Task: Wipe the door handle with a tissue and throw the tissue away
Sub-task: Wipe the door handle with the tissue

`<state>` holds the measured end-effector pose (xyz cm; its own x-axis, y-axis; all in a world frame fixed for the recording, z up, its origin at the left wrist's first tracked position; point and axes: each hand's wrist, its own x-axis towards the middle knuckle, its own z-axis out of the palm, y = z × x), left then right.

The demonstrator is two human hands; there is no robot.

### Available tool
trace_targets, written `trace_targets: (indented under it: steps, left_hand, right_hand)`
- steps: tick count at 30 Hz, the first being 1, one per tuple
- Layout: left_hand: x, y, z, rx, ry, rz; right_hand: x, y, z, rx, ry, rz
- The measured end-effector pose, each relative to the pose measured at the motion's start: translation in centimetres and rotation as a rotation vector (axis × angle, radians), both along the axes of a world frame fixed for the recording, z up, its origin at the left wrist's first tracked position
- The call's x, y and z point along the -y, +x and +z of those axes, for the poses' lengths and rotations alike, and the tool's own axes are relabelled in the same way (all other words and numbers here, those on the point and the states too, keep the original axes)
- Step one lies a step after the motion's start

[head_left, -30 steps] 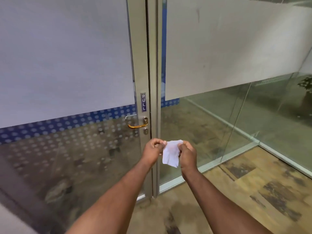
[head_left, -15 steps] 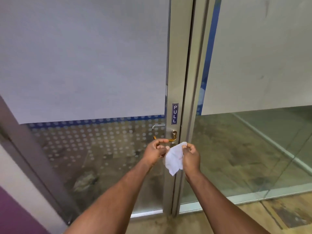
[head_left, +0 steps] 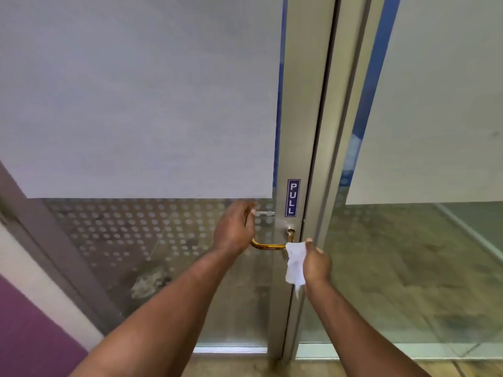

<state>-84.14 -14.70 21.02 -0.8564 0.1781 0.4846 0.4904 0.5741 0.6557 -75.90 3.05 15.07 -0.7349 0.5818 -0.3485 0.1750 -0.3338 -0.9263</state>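
Two hands: right hand [head_left: 317,263] pinches tissue [head_left: 295,265] against door handle [head_left: 268,245]; left hand [head_left: 234,229] curled over its end.

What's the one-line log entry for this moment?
phase: wipe starting | left hand: on door handle | right hand: tissue at handle | tissue: not discarded

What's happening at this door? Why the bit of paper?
A person is cleaning the brass door handle on a glass door, just below the PULL sign. The right hand pinches a white tissue and presses its top against the handle near where it meets the door frame. The left hand is at the handle's free end, seemingly steadying it. The wiping looks barely begun, and the tissue is not yet thrown away.
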Motion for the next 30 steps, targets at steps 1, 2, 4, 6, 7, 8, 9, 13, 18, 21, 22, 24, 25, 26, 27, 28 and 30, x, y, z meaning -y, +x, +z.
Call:
trace_targets:
  steps: [1,2,4,6,7,8,9,13,18,21,22,24,25,26,27,28,30]
  left_hand:
    - [0.0,-0.7,0.7,-0.097,-0.028,0.010]
    - [0.1,-1.6,1.6,-0.184,-0.050,0.015]
    - [0.2,-3.3,3.0,-0.345,-0.092,0.024]
    - [0.3,-4.7,4.3,-0.481,-0.127,0.016]
    - [0.4,-5.5,4.9,-0.518,-0.150,0.006]
    - [0.5,-6.2,5.5,-0.544,-0.180,-0.001]
    - [0.6,-6.8,6.0,-0.563,-0.212,-0.005]
    - [1.4,-8.9,7.7,-0.637,-0.345,-0.050]
    - [2.2,-11.0,7.7,-0.744,-0.483,-0.090]
    - [2.8,-12.1,7.2,-0.794,-0.557,-0.084]
    - [3.0,-12.5,7.1,-0.813,-0.570,-0.089]
    - [3.2,-13.3,7.0,-0.845,-0.590,-0.095]
    - [3.2,-13.6,6.9,-0.858,-0.599,-0.092]
    - [3.2,-13.9,6.8,-0.873,-0.606,-0.085]
    - [3.1,-14.1,6.6,-0.892,-0.609,-0.074]
    - [3.0,-14.3,6.5,-0.911,-0.610,-0.059]
    - [2.8,-14.7,6.3,-0.941,-0.615,-0.033]
  right_hand:
    - [-0.3,-0.4,0.0,-0.042,0.025,-0.124]
    - [-0.7,-1.1,-0.1,-0.102,0.109,-0.243]
    - [-1.2,-1.9,-0.2,-0.192,0.374,-0.322]
    - [-1.1,-2.6,0.0,-0.273,0.493,-0.257]
    - [-1.1,-3.2,-0.3,-0.278,0.547,-0.217]
    - [-1.2,-3.7,-0.7,-0.269,0.590,-0.173]
    - [-1.2,-4.4,-1.0,-0.252,0.626,-0.122]
    - [-0.8,-6.4,-2.2,-0.182,0.719,0.125]
    - [-1.3,-7.3,-3.8,-0.088,0.906,0.318]
    - [-2.1,-7.4,-4.3,-0.004,1.013,0.373]
    - [-2.4,-7.3,-4.5,0.024,1.047,0.392]
    - [-2.8,-7.1,-4.9,0.030,1.140,0.404]
    - [-3.0,-7.1,-5.1,0.023,1.186,0.401]
    - [-3.2,-7.0,-5.3,0.027,1.215,0.397]
    - [-3.3,-7.0,-5.4,0.038,1.223,0.392]
    - [-3.3,-6.9,-5.4,0.049,1.221,0.391]
    - [-3.1,-6.9,-5.3,0.041,1.244,0.406]
